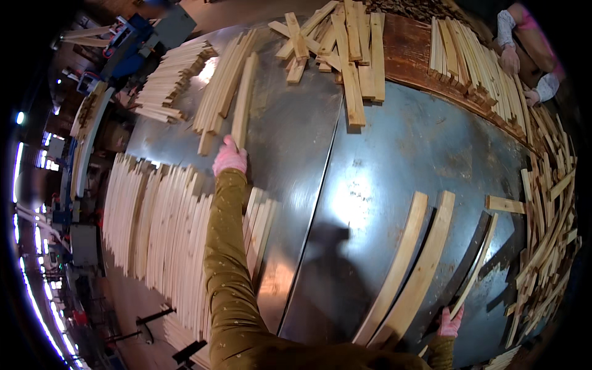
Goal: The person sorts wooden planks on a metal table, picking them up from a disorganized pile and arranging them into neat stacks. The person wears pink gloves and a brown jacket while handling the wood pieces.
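Note:
My left hand, in a pink glove, reaches far across the metal table and is closed on the near end of a wooden slat. This slat lies just right of a small bundle of slats. Low on the right, my right hand, also pink-gloved, grips the lower end of a thin wooden strip that is tilted up off the table and casts a dark shadow. Two wider boards lie side by side to the left of that hand.
Long rows of slats are stacked left of my forearm. A loose pile lies at the far side, and scrap strips heap along the right. A co-worker's hands rest by a slat stack at the far right.

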`<act>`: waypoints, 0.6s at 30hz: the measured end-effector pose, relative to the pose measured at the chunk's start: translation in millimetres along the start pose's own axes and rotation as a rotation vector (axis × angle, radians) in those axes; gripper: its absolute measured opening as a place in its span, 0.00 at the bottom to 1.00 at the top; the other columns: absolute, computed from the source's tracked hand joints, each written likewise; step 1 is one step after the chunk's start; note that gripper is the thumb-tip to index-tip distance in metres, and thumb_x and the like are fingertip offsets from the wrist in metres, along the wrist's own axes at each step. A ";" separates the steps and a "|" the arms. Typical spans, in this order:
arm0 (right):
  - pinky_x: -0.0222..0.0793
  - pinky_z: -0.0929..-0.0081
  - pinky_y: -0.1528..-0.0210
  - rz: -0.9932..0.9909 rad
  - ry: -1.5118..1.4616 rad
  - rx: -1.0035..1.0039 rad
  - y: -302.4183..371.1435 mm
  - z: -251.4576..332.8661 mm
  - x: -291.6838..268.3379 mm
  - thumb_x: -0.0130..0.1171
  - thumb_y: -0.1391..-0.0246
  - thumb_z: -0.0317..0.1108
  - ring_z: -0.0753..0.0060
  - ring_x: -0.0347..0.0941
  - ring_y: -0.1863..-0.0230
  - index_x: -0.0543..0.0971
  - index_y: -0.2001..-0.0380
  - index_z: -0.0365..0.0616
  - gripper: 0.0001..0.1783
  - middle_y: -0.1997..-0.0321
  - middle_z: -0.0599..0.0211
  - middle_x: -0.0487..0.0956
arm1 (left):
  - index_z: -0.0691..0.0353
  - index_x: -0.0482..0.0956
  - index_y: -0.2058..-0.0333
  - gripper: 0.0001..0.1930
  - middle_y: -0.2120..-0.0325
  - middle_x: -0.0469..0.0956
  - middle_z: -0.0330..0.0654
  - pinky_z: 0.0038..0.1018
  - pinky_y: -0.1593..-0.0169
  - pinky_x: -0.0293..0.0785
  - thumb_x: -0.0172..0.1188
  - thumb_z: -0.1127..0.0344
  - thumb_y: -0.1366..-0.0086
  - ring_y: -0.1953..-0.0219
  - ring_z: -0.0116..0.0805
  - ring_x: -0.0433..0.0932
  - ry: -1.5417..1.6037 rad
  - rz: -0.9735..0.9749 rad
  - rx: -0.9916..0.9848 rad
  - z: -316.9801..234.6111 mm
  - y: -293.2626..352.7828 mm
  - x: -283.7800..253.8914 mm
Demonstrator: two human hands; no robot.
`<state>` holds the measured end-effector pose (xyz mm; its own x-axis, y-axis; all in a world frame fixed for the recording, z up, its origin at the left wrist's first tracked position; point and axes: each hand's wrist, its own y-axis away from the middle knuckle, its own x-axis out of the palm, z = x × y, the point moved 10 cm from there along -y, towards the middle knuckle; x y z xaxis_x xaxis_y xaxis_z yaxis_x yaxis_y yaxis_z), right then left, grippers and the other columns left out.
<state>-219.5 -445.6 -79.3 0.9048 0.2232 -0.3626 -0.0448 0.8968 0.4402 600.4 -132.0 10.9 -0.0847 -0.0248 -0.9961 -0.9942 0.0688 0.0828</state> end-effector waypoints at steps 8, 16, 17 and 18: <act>0.51 0.70 0.31 0.054 0.237 -0.179 16.9 32.8 6.3 0.55 0.43 0.27 0.63 0.56 0.32 0.53 0.31 0.39 0.39 0.32 0.57 0.62 | 0.62 0.65 0.41 0.25 0.50 0.74 0.54 0.37 0.45 0.70 0.52 0.63 0.36 0.49 0.52 0.74 0.541 -0.534 0.203 -107.7 -59.7 -71.8; 0.72 0.66 0.59 0.072 -0.535 -0.036 27.8 -18.6 50.0 0.50 0.39 0.28 0.64 0.68 0.61 0.69 0.40 0.55 0.23 0.52 0.67 0.74 | 0.74 0.51 0.35 0.51 0.40 0.64 0.61 0.51 0.39 0.63 0.67 0.47 0.45 0.42 0.60 0.67 0.573 0.282 0.967 -147.8 468.5 27.7; 0.73 0.64 0.57 0.053 -0.164 -0.173 53.4 7.9 56.9 0.52 0.40 0.31 0.59 0.69 0.58 0.66 0.38 0.53 0.26 0.50 0.62 0.74 | 0.73 0.52 0.34 0.54 0.39 0.62 0.60 0.55 0.39 0.60 0.68 0.43 0.49 0.41 0.60 0.66 0.498 0.206 0.930 -132.0 513.0 43.0; 0.73 0.62 0.55 0.050 0.212 -0.293 80.2 33.3 64.9 0.54 0.41 0.34 0.53 0.71 0.54 0.63 0.36 0.51 0.30 0.47 0.57 0.73 | 0.73 0.52 0.35 0.54 0.39 0.63 0.60 0.53 0.39 0.61 0.69 0.44 0.51 0.41 0.60 0.66 0.456 0.180 0.867 -123.0 542.2 54.6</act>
<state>-150.3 -371.9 -40.2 0.7917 0.3164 -0.5226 -0.2343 0.9473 0.2186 48.5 -218.8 5.1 -0.4279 -0.3110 -0.8486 -0.5869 0.8097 -0.0007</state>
